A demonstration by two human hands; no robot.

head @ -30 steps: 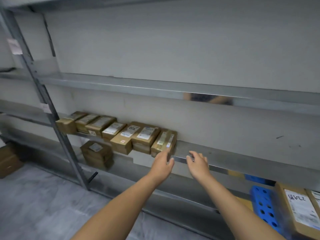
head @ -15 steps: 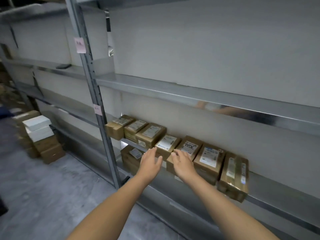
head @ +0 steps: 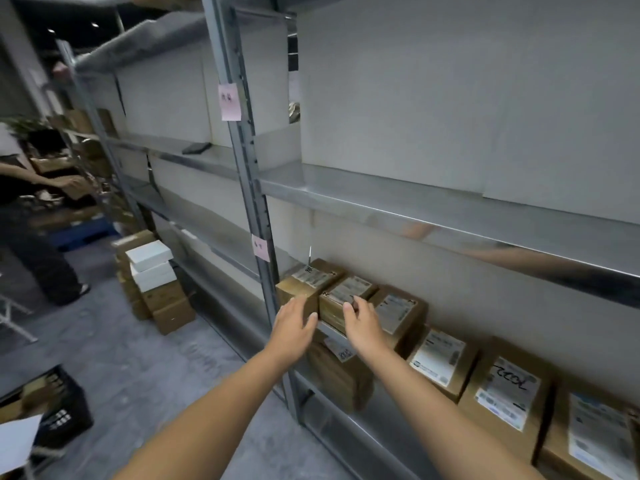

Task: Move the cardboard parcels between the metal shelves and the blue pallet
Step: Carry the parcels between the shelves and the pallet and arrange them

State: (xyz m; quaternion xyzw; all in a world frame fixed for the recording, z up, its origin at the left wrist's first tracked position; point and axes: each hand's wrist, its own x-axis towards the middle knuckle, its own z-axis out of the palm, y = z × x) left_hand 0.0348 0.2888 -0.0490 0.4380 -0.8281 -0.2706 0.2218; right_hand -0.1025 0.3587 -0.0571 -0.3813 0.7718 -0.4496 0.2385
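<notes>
Several boxy cardbd parcels (head: 505, 389), shiny metal shelf (head: 415, 211)

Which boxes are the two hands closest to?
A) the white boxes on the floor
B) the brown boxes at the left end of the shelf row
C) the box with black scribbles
B: the left hand and right hand are at the two leftmost brown boxes.

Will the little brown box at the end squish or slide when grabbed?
Probably not squish: the end cardboard parcel keeps square, crisp edges. It likely lifts easily, being small beside the left hand. It may slide readily on the smooth metal shelf.
</notes>
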